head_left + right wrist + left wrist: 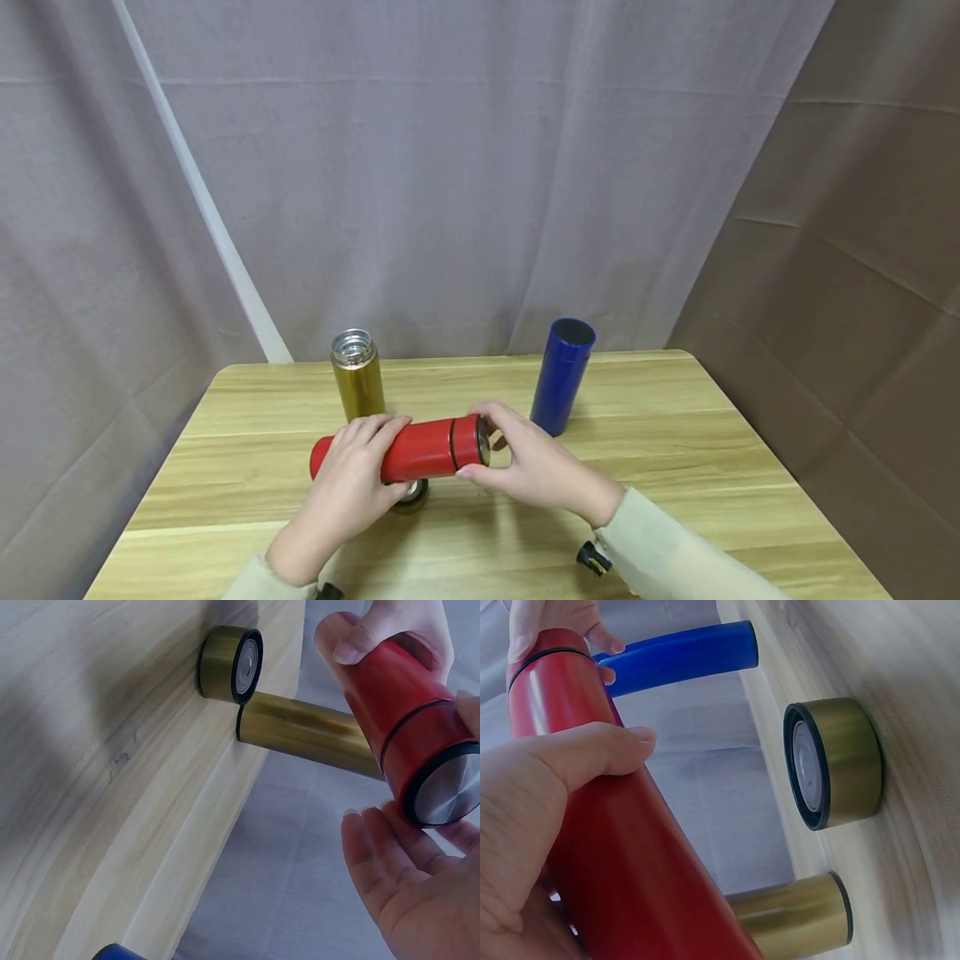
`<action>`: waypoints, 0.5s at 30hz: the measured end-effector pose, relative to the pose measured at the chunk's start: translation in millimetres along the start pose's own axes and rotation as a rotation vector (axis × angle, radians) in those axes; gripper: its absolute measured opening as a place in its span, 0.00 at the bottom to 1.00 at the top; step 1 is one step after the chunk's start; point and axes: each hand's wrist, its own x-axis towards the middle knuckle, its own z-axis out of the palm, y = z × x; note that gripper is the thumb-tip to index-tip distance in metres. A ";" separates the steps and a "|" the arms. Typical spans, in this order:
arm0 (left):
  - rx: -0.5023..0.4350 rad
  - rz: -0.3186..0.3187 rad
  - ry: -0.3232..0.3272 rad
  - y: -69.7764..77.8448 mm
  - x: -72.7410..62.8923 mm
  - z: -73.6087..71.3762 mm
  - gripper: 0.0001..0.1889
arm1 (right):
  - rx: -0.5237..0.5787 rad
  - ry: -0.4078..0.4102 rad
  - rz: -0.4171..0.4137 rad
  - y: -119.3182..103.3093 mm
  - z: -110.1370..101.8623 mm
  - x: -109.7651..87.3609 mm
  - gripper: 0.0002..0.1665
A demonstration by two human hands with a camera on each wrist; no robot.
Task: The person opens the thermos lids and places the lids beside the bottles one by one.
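Observation:
A red thermos (pixel 422 450) lies almost level above the table in both hands, its lid end toward the right. My left hand (pixel 352 479) grips it round the body, thumb along the near side. At the other end my right hand (pixel 536 462) holds the lid (pixel 435 761) between thumb and fingers; a dark seam separates lid from body. Behind the left hand stands an uncapped gold thermos (pixel 359 379), its steel mouth showing. Its gold lid (pixel 847 761) sits on the table with the inner side up, partly hidden in the head view by the left hand and red thermos.
An upright blue thermos (pixel 561 379) with a dark top stands behind the right hand. The wooden table (pixel 705 467) ends at a grey curtain (pixel 465 183) behind, with a brown curtain (pixel 847 333) on the right.

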 end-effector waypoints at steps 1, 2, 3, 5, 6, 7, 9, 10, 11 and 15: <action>-0.001 -0.003 -0.004 0.1 -0.1 0.0 0.40 | -0.005 0.002 -0.013 0.6 0.4 -0.4 0.37; -0.002 -0.006 -0.009 0.1 -0.3 0.1 0.40 | -0.008 0.004 -0.023 1.0 0.5 -0.7 0.37; -0.004 -0.011 -0.015 0.2 -0.4 0.2 0.40 | -0.008 0.003 -0.033 1.2 0.6 -1.1 0.38; -0.006 -0.022 -0.028 0.5 -0.8 0.2 0.41 | -0.008 -0.002 -0.046 1.4 0.8 -1.5 0.38; -0.007 -0.028 -0.034 0.7 -1.0 0.1 0.41 | -0.003 -0.006 -0.051 1.2 0.9 -1.6 0.39; -0.007 -0.034 -0.041 0.9 -1.2 0.0 0.41 | -0.001 -0.010 -0.056 1.1 1.0 -1.7 0.39; -0.009 -0.044 -0.052 1.3 -1.4 -0.4 0.42 | -0.001 -0.016 -0.065 0.7 1.2 -2.0 0.39; -0.010 -0.048 -0.057 1.6 -1.4 -0.5 0.42 | -0.005 -0.016 -0.070 0.6 1.3 -2.2 0.39; -0.011 -0.051 -0.061 1.7 -1.4 -0.6 0.41 | -0.010 -0.014 -0.077 0.4 1.6 -2.3 0.39; -0.015 -0.061 -0.076 2.2 -1.3 -0.4 0.41 | -0.036 -0.002 -0.097 0.2 2.3 -2.8 0.40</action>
